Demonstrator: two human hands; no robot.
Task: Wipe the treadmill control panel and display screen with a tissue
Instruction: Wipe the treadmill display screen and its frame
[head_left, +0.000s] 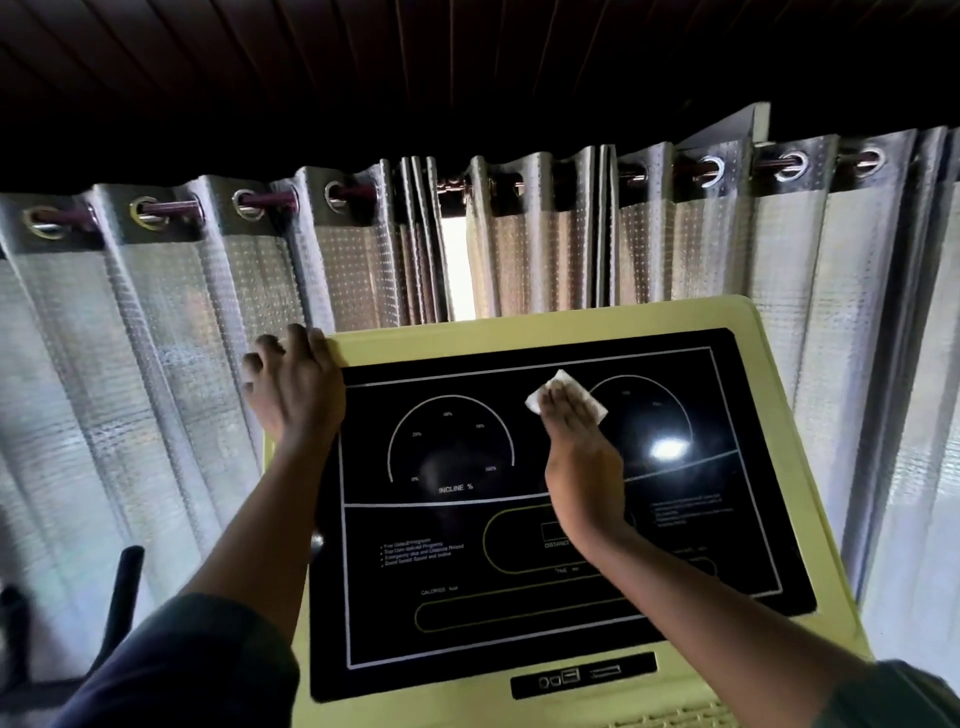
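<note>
The treadmill console has a pale yellow frame (571, 312) around a black display screen (457, 571) printed with white dials and text. A folded white tissue (563, 387) lies flat on the upper middle of the screen, between the two dials. My right hand (582, 457) presses on the tissue with straight fingers, palm down. My left hand (296, 384) grips the console's upper left corner, fingers curled over its edge.
Silvery eyelet curtains (182, 338) hang right behind the console, with a bright gap (460, 270) in the middle. A dark strip with ports (582, 675) sits below the screen. A black bar (122, 587) stands at lower left.
</note>
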